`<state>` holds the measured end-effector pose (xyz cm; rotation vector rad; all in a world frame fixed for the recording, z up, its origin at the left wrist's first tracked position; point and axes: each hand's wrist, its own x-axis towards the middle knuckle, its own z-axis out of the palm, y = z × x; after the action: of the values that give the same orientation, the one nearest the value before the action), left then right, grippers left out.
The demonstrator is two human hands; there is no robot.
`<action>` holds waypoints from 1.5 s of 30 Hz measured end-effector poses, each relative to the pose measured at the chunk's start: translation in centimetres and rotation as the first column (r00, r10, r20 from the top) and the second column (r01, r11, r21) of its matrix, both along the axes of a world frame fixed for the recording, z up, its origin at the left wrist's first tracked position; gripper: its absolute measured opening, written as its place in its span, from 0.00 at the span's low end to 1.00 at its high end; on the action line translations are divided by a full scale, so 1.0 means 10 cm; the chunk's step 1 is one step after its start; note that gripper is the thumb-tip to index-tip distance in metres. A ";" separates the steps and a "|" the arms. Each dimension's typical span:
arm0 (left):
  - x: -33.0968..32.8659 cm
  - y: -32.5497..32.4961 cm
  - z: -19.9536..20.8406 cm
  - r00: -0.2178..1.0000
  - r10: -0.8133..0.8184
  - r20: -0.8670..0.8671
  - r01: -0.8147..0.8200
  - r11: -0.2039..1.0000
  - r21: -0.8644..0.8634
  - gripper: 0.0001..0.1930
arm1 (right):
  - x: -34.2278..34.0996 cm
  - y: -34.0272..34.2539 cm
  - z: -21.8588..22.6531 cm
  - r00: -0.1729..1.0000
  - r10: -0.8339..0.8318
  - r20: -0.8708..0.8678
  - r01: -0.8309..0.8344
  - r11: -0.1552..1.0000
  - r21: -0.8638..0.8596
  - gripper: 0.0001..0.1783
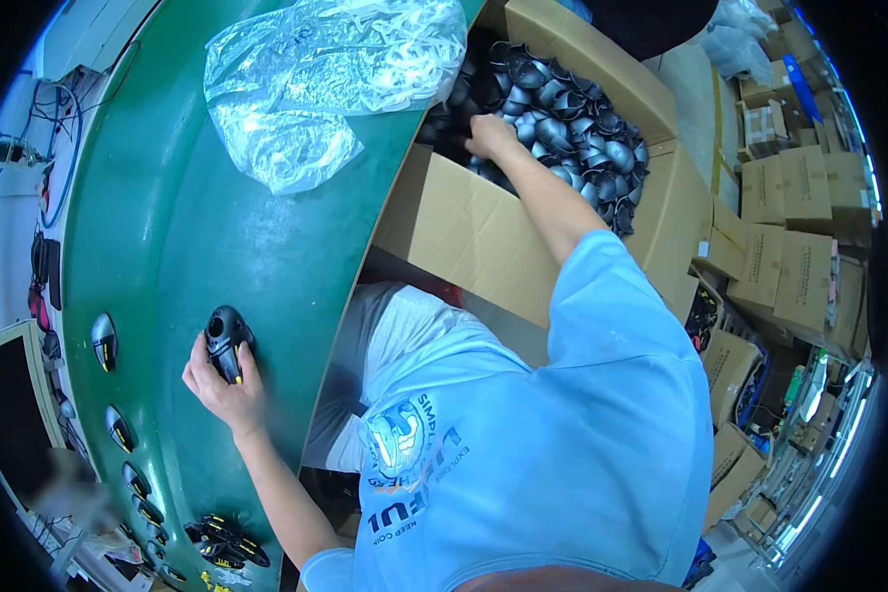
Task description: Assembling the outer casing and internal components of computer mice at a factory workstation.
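Note:
On the green table, my left hand is wrapped round a black plastic housing with a round opening near its top and yellow parts low on its side. The housing is tilted away from me. To my right stands an open cardboard carton full of loose, curved, dark plastic shells. My right hand reaches down over the carton's near wall into the shells. Its fingers are partly hidden in the dark corner, so whether they hold a shell cannot be made out.
A clear plastic bag with white pieces lies at the table's far end. Along the left edge run several grey-and-black parts with yellow marks. A pile of black-and-yellow parts sits near front. Stacked cartons stand at right.

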<state>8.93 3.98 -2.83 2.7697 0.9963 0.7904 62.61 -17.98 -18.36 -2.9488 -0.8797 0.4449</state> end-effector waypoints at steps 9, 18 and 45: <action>-0.01 0.04 -0.02 1.000 -0.004 0.022 0.005 0.998 -0.056 0.33 | 0.06 -0.50 0.23 0.939 -0.133 -0.316 0.328 0.617 0.715 0.24; 0.77 -0.60 0.70 0.946 -0.213 0.244 0.284 0.906 -0.314 0.29 | -1.85 0.28 1.82 0.529 0.630 -0.569 0.407 0.401 0.821 0.11; 0.02 -0.08 -0.04 0.961 0.275 0.030 -0.272 0.959 -0.077 0.38 | -2.98 1.11 1.83 0.359 0.933 0.031 -0.225 0.055 0.973 0.08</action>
<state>9.11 3.18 -3.23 2.5762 1.3922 0.8208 32.82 -6.89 -0.07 -1.0079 -1.6160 0.6576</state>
